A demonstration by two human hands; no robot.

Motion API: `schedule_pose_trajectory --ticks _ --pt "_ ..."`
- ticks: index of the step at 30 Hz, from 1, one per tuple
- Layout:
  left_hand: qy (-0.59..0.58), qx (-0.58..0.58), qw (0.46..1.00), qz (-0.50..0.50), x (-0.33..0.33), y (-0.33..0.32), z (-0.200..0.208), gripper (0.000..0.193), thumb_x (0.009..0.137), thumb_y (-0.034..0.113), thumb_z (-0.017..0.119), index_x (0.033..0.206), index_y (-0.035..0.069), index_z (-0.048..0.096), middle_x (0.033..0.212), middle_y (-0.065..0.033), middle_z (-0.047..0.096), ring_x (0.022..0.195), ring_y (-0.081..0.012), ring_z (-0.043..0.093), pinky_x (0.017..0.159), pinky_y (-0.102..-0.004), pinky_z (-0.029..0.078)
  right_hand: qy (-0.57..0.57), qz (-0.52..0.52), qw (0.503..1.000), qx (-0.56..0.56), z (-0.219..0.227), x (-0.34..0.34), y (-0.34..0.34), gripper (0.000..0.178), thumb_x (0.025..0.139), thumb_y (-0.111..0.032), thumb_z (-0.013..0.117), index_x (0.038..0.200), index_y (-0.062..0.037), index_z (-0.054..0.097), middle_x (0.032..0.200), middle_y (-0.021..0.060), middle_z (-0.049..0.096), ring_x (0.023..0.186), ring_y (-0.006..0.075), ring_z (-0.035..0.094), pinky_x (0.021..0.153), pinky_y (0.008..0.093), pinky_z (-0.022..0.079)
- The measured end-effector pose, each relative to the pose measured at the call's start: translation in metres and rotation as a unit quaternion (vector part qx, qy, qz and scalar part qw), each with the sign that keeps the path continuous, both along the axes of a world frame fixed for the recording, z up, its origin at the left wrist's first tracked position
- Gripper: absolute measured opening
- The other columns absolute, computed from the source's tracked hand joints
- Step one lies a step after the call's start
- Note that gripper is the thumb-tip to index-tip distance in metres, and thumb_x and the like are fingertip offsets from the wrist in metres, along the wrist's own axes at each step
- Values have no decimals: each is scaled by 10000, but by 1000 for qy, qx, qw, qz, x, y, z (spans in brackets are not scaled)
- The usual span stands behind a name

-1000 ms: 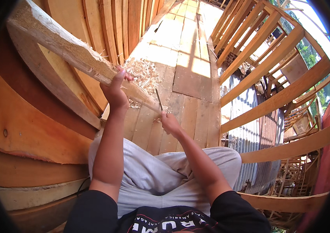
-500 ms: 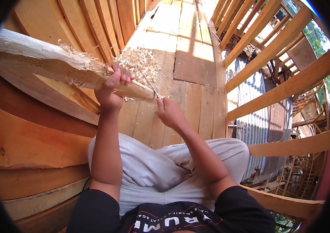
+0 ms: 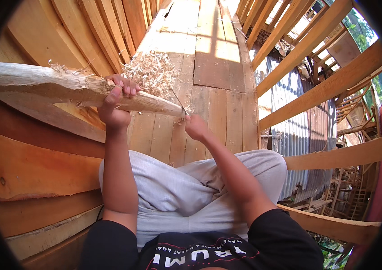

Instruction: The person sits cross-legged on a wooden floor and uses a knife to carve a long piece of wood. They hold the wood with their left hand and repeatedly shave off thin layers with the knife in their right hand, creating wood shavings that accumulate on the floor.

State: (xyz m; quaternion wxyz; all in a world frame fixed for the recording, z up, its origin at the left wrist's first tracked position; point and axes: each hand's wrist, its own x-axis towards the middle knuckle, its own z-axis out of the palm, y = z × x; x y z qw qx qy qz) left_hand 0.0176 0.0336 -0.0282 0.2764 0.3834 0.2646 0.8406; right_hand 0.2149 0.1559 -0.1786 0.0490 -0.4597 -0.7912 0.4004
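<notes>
Evidently holds a pale wooden pole above the plank floor, stretching from beyond the floor's left edge to over its nearer half. Clamps the left hand around the narrowing stretch; clasps in the right hand a thin blade, seemingly touching the tapered tip, with any handle hidden by the tight grip. Probably weighs most toward the thick left end; looks stiff, not fragile, and too rough and splintery to be slippery. Best taken around the narrower length, well back from the blade. Note curled shavings heaped along the floor's left edge. Bears no readable mark on pole or blade; shows large white lettering only across the black shirt.
</notes>
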Motion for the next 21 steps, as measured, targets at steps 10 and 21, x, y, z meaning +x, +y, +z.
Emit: schedule_pose_trajectory --ticks 10,21 --pt "-19 -35 998 58 -3 -8 2 196 805 205 600 892 53 511 731 -51 480 722 -185 508 763 -375 469 50 47 997 26 80 -26 -39 412 995 -281 415 969 77 616 921 319 635 930 473 607 831 536 465" --pt "-8 -24 998 60 0 -5 5 148 823 175 589 861 52 515 738 -48 487 701 -171 503 755 -360 475 4 34 997 65 37 -21 -20 475 993 -298 400 941 118 624 933 346 634 929 491 610 838 531 467"
